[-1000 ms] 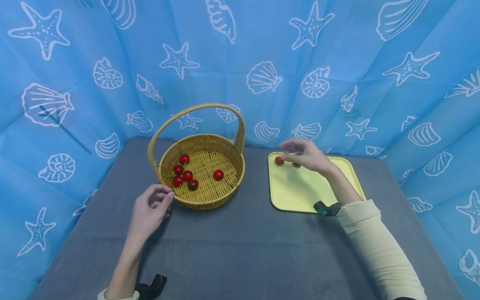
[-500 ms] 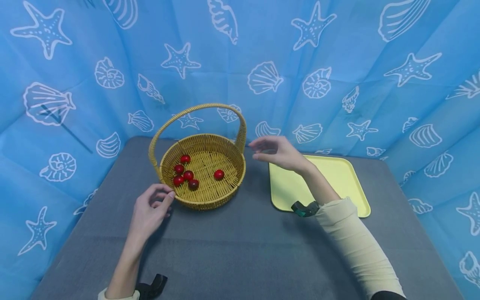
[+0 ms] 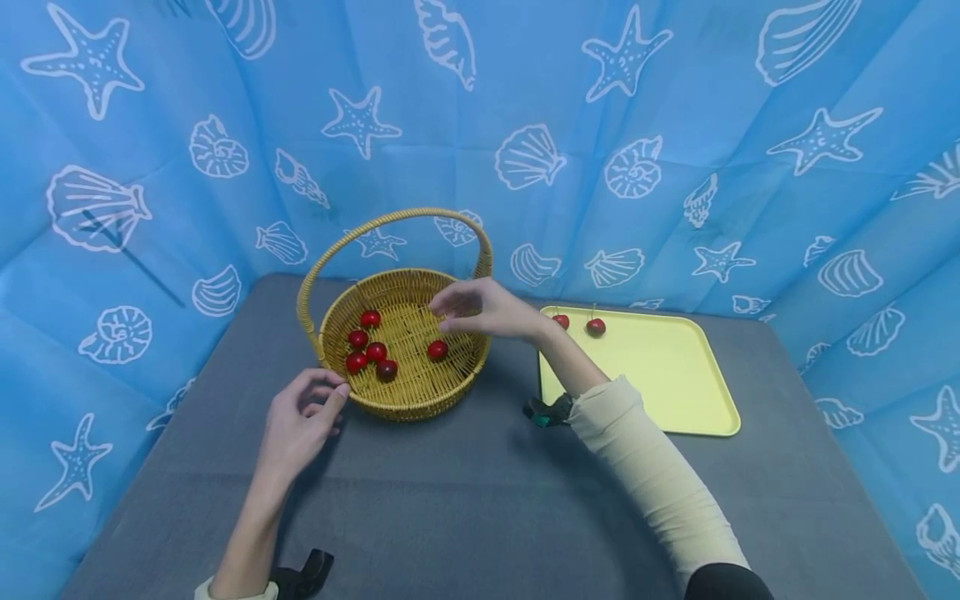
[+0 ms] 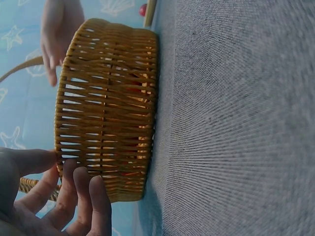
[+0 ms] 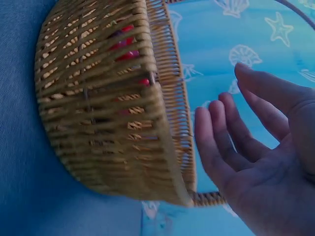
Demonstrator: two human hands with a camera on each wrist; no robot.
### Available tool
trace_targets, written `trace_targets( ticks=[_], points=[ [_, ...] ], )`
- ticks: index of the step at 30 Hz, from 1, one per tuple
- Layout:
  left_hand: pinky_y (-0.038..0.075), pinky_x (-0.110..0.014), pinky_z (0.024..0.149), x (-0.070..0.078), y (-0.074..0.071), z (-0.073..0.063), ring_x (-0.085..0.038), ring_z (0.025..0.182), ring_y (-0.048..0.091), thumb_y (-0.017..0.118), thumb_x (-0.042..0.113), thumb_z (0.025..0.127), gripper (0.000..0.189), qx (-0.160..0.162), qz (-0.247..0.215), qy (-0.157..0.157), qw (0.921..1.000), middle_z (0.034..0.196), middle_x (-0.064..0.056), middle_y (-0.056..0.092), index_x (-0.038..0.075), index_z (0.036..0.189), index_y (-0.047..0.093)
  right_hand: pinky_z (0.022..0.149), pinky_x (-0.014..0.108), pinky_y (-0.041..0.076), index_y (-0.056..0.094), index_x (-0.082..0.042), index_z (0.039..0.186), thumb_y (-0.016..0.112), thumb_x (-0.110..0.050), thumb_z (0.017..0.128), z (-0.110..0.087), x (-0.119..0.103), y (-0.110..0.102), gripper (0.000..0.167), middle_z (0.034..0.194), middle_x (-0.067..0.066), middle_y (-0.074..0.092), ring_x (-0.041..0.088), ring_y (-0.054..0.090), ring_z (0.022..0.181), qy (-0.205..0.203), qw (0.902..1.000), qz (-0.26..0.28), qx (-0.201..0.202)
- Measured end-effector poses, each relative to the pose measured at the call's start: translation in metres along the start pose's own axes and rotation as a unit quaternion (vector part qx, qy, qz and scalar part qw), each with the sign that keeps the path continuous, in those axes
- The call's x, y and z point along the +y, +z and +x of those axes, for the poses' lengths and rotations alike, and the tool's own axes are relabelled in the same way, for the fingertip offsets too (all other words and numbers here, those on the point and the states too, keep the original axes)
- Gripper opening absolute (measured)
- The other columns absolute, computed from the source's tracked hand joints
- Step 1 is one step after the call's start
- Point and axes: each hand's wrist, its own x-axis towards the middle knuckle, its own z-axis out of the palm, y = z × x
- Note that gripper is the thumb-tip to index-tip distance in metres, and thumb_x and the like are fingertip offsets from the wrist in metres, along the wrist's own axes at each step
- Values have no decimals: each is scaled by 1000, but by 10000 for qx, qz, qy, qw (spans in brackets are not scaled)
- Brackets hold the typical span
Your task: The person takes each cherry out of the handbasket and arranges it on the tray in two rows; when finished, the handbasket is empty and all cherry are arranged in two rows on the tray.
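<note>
A round woven basket point(image 3: 405, 410) with a tall arched handle stands on the grey table. Several red cherries point(image 3: 377, 352) lie inside, most of them bunched at its left. My left hand point(image 3: 303, 421) pinches the basket's near-left rim; in the left wrist view the thumb and fingertips meet at the weave. Over the basket's right side hovers my right hand point(image 3: 487, 310), its fingers loosely bent. The right wrist view shows nothing between the thumb and fingers of that right hand point(image 5: 261, 142), which is beside the rim.
A yellow tray point(image 3: 660, 375) lies to the right of the basket, with two stemmed cherries point(image 3: 596, 327) near its far-left corner. The right forearm crosses over the tray's left part. A blue curtain point(image 3: 525, 100) with shell and starfish prints hangs behind the table.
My right hand has moved left from over the tray's cherries to over the basket. Both tray cherries show again. The left hand stays at the rim.
</note>
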Motion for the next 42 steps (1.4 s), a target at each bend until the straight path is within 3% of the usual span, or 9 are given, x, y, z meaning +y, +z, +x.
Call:
trace_targets(
  ticks=[3, 8, 11, 18, 29, 34, 42],
  points=[
    [64, -26, 68, 0, 0, 0, -22, 79, 76, 67, 32, 109, 29, -6, 0, 15, 10000, 119, -24, 75, 11, 129, 65, 110, 39, 60, 72, -5, 133, 79, -12, 99, 12, 2, 7, 35, 138, 15, 73, 34, 71, 126, 180, 9994, -48, -290],
    [64, -27, 69, 0, 0, -1, -21, 79, 76, 68, 33, 109, 30, -15, -12, 27, 10000, 119, -24, 76, 11, 130, 65, 105, 53, 63, 67, -6, 141, 78, -17, 101, 27, 5, 15, 43, 148, 23, 65, 37, 70, 125, 831, 9930, 156, -822],
    [64, -28, 69, 0, 0, -1, -21, 79, 76, 68, 33, 109, 30, -14, -14, 14, 10000, 119, -24, 76, 11, 130, 65, 104, 56, 63, 64, -4, 144, 77, -18, 102, 35, 7, 16, 46, 146, 24, 65, 36, 70, 124, 1323, 9859, 209, -1001],
    [64, -27, 68, -1, 0, -1, -22, 76, 77, 68, 33, 109, 30, -1, -53, 89, 9999, 117, -25, 76, 11, 128, 66, 112, 51, 60, 58, -6, 151, 71, -25, 107, 49, 4, 16, 50, 148, 14, 62, 32, 62, 140, 2331, 9608, 575, -1385],
    [65, -30, 69, -1, -2, -1, -22, 77, 77, 67, 35, 109, 31, -55, -83, 95, 9999, 118, -25, 76, 11, 129, 65, 119, 59, 52, 56, -5, 153, 68, -26, 108, 73, -8, 20, 51, 153, 21, 58, 41, 53, 147, 2336, 9569, 844, -1503],
    [65, -31, 69, -1, -2, -1, -22, 77, 77, 67, 34, 109, 32, -68, -85, 76, 9999, 118, -25, 76, 10, 130, 65, 119, 60, 52, 55, -6, 155, 66, -25, 109, 82, -12, 23, 51, 157, 21, 57, 39, 53, 148, 2388, 9558, 804, -1514],
    [66, -32, 68, -2, 0, -1, -23, 75, 78, 68, 32, 109, 29, 0, -111, 166, 9998, 116, -26, 76, 10, 128, 66, 122, 61, 48, 57, -5, 154, 66, -23, 110, 88, -6, 28, 48, 156, 20, 58, 40, 54, 147, 2549, 9533, 950, -1309]
  ],
)
